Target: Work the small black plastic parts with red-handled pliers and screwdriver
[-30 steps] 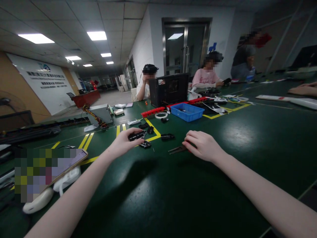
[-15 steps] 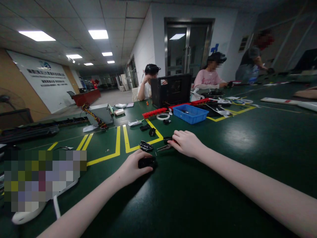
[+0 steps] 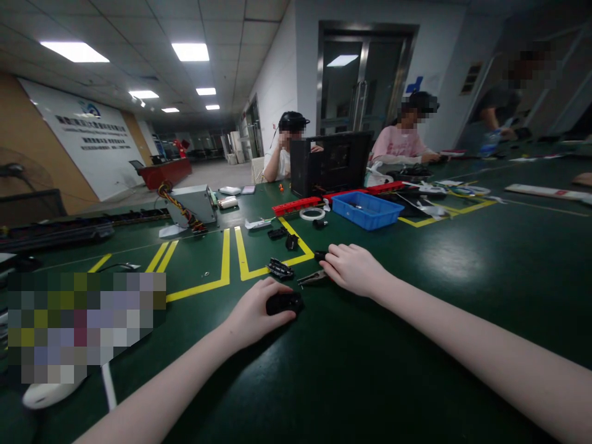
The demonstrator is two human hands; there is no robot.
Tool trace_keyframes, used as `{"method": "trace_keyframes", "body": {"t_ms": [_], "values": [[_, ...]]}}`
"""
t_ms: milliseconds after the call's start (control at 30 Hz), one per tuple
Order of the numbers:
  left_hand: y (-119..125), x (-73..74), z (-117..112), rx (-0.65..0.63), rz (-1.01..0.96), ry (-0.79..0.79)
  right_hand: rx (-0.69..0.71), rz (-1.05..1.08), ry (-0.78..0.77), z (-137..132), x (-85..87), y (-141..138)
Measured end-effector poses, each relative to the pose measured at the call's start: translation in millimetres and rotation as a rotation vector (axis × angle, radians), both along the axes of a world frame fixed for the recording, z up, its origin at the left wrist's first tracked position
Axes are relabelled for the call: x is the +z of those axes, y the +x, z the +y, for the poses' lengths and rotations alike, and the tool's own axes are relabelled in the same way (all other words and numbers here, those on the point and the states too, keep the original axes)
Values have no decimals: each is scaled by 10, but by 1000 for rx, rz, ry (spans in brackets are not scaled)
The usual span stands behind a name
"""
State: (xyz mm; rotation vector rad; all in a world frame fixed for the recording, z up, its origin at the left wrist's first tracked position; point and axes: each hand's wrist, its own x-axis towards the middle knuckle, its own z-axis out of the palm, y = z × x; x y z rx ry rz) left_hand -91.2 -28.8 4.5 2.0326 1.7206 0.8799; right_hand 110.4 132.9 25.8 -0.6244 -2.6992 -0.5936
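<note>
Clasping a black part point(image 3: 285, 303) by its sides in the left hand point(image 3: 256, 313), low by the green surface point(image 3: 370, 370); probably light, stiff, rather slippery, best taken along the edges. Gripping pliers point(image 3: 313, 279) in the right hand point(image 3: 355, 269); likely heavier, rigid, steadiest from the rear.

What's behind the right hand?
Just past the fingers of the right hand, one end of a black part shows; the rest is covered. The pliers' metal tips stick out to the left, but most of the handles is hidden by the hand.
</note>
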Motion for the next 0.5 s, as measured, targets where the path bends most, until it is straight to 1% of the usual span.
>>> {"method": "trace_keyframes", "body": {"t_ms": [200, 333, 500], "values": [[0, 13, -2, -11, -1, -9, 56, 15, 31, 38, 45, 196], [3, 18, -10, -14, 12, -11, 104, 34, 88, 104, 76, 323], [30, 44, -26, -50, 26, -15, 157, 0, 117, 181, 74, 396]]}}
